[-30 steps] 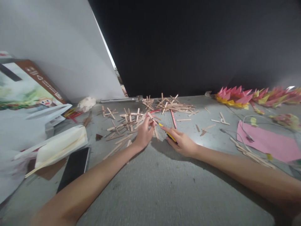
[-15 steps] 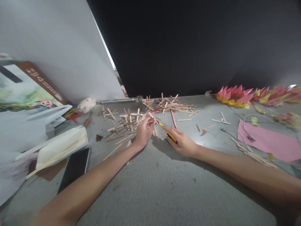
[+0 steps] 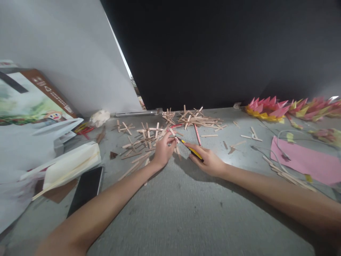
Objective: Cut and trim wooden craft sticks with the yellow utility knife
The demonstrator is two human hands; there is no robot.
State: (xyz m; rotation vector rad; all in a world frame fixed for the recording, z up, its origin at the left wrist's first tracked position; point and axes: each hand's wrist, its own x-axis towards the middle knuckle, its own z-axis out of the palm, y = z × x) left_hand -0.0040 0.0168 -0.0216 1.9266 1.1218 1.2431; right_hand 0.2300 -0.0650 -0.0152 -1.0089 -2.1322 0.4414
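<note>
Yellow and black, the slim cutter (image 3: 196, 153) sits gripped in the right hand (image 3: 210, 163), its tip at or near the flat wooden stick (image 3: 172, 132) pinched by the left hand (image 3: 163, 153). A firm pinch clear of the tip and short, light strokes should serve best. Just beyond both hands lie thin, pale sticks (image 3: 209, 122), loosely heaped; right of the right hand, a smooth pink sheet (image 3: 306, 161) and spiky folded-paper ring (image 3: 269, 109).

Dim light leaves soft shadows and pale glare on the slightly blurred tabletop (image 3: 160, 217).
</note>
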